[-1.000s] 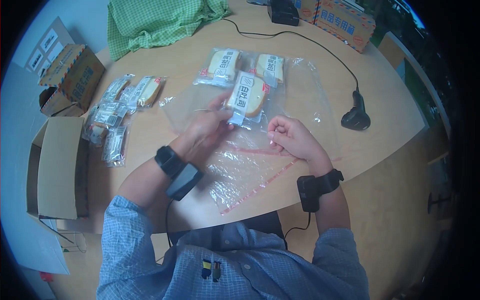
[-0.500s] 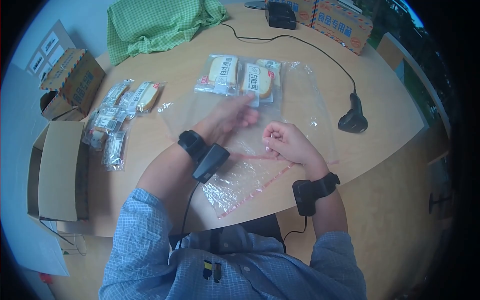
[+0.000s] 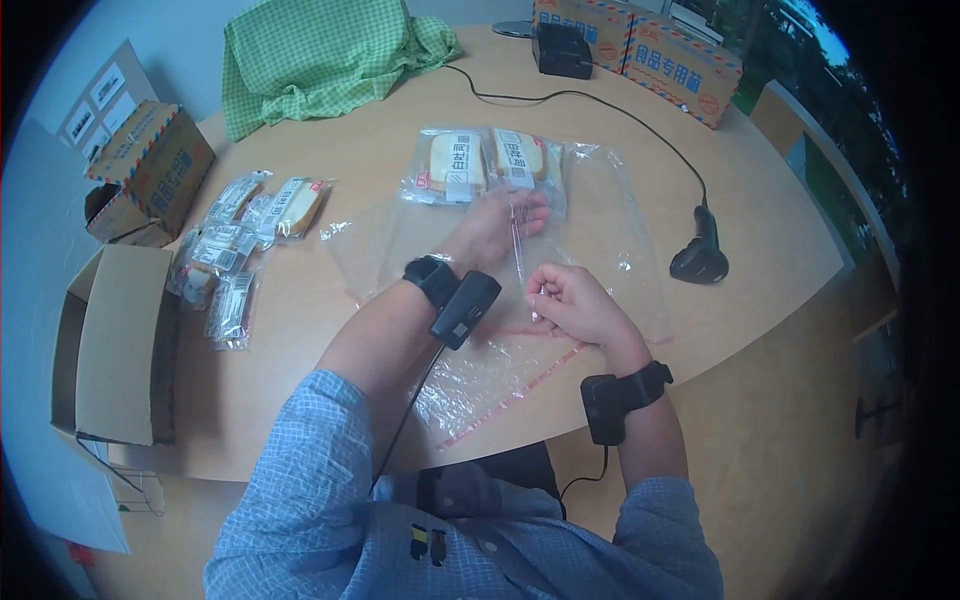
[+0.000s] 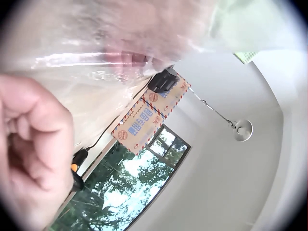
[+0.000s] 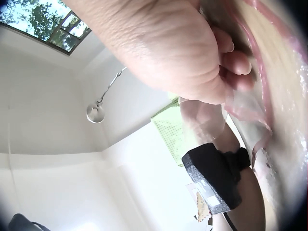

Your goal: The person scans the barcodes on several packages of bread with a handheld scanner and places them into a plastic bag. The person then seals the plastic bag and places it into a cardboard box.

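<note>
A large clear plastic bag [image 3: 610, 235] with a red-striped edge lies across the table. My right hand [image 3: 580, 305] pinches the film near its opening, fingers curled; the right wrist view shows the film at the fingertips. My left hand [image 3: 500, 225] stretches over the bag's middle with its fingers out to the right, and film overlaps it; plastic blurs it in the left wrist view. Just beyond its fingers, at the bag's far end, a wrapped toast pack [image 3: 455, 165] lies on the left and another toast pack [image 3: 522, 160] on the right, side by side.
Several wrapped bread packs [image 3: 220, 245] lie at the left, near an open cardboard box [image 3: 120, 345] and a printed carton [image 3: 160, 175]. A barcode scanner [image 3: 700, 255] with a cable lies at the right. Behind are a green checked cloth [image 3: 310, 60] and more printed cartons [image 3: 680, 70].
My left hand has laid its toast pack over the right-hand one, let go and moved right. The packs now sit closer together. The right hand keeps its pinch on the bag.
</note>
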Demonstrator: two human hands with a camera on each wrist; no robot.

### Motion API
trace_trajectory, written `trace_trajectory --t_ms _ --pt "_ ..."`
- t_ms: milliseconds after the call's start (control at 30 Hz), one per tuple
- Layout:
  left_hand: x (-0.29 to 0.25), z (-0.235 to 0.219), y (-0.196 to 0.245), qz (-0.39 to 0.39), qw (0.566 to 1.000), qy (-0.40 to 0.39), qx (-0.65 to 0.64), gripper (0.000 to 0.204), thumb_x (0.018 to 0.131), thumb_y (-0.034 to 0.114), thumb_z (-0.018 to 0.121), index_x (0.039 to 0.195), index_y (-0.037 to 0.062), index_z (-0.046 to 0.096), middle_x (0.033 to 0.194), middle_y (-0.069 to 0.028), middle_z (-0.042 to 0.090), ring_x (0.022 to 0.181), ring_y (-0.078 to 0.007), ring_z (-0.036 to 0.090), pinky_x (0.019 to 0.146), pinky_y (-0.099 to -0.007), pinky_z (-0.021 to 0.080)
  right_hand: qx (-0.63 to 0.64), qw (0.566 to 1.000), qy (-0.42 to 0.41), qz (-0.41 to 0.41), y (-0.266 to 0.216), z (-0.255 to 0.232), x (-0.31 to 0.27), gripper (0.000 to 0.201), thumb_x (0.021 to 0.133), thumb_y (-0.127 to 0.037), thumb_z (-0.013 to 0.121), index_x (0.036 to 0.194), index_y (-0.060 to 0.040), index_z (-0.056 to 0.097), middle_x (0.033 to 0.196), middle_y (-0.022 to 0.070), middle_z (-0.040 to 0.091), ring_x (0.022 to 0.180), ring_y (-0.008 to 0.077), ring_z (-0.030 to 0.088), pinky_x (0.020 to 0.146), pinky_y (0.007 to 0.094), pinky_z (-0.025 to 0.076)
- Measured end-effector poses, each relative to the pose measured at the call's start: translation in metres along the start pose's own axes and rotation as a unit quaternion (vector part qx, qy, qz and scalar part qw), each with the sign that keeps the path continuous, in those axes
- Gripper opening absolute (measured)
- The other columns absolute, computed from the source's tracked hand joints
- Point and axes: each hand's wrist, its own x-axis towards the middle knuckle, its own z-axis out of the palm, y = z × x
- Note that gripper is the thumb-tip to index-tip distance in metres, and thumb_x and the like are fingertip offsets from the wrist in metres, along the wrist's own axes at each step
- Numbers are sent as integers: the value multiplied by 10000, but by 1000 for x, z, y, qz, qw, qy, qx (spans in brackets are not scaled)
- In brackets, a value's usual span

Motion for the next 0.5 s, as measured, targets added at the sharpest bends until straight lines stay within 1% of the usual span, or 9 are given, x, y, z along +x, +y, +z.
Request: trace_trajectory --t_ms 100,167,233,267,300,367,433,467,500 --pt "-21 0 4 -12 999 -42 33 313 893 119 494 1171 1 412 1044 -145 571 900 -222 590 791 -318 500 24 1000 -3 14 1 0 -1 52 806 -40 558 796 -11 515 589 -8 504 491 35 480 417 198 384" --pt "-41 -3 8 -18 993 -53 101 463 883 101 508 1283 -13 305 1081 -146 562 918 -225 587 819 -327 489 19 1000 -2 20 -5 0 -2 50 806 -40 558 796 -13 517 586 -12 499 488 34 476 415 198 381" --pt "-63 -14 14 -17 989 -31 146 516 875 119 537 1311 -18 297 1069 -135 575 918 -206 588 819 -319 481 14 1000 1 26 -6 0 -2 48 806 -40 558 795 -15 518 584 -15 494 486 33 473 412 198 377" --pt "-75 -20 20 -29 975 -49 216 463 872 132 549 1275 -5 366 1028 -117 592 893 -182 589 795 -295 480 5 1000 1 21 -5 0 -2 45 805 -39 559 796 -18 520 584 -18 491 486 31 470 411 198 377" --pt "-87 -26 27 -42 956 -65 284 414 869 146 561 1239 7 436 987 -98 609 869 -159 590 770 -270 480 -4 1000 0 16 -4 0 -2 43 804 -37 560 797 -21 521 585 -21 488 486 30 468 410 198 376" --pt "-118 -35 48 -3 886 -109 450 280 859 172 588 1100 33 563 903 -46 624 795 -97 573 681 -232 464 -7 1000 1 12 -2 -1 -1 43 802 -38 563 800 -23 523 586 -22 488 492 30 473 412 198 381" --pt "-137 -54 72 -37 765 -158 623 275 814 180 628 1028 12 584 938 -62 611 780 -122 573 677 -265 459 -13 1000 -1 8 -4 -1 -1 44 801 -38 565 803 -24 524 588 -23 488 498 29 478 415 197 385" --pt "-147 -60 86 -37 766 -155 623 275 814 180 628 1028 12 584 938 -62 611 780 -122 573 677 -265 459 -4 999 7 32 -8 0 -2 45 801 -40 567 809 -23 527 589 -23 489 504 31 483 418 195 388" --pt "-158 -64 101 -69 743 -147 650 325 776 187 664 1038 17 576 937 -71 601 805 -140 568 682 -277 453 4 998 14 55 -12 1 -3 48 801 -41 570 816 -22 529 591 -22 490 511 34 489 422 194 392"
